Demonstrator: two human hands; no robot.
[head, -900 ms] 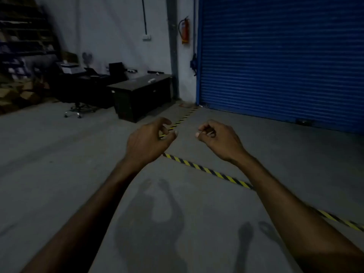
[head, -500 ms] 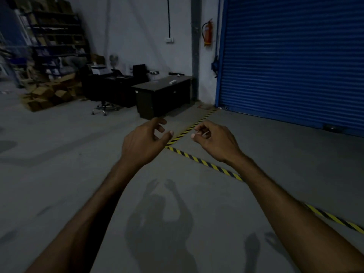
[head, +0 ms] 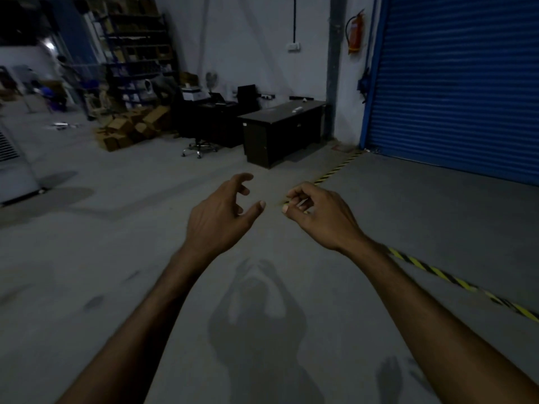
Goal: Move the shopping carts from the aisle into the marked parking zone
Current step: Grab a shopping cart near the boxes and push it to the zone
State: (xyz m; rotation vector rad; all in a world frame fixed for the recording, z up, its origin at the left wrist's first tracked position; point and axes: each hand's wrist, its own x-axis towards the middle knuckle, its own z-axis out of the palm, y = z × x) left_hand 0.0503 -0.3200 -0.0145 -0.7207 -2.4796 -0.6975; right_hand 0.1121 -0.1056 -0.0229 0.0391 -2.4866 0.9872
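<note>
A blue shutter [head: 455, 91] fills the right wall, with a red extinguisher [head: 354, 33] hung just left of it. A dark desk [head: 284, 131] stands by the pillar, a swivel chair [head: 199, 142] beside it, and cardboard boxes [head: 132, 128] lie heaped below tall shelving [head: 137, 59]. Far left it's blurred, possibly a person [head: 62, 70] standing there.
</note>
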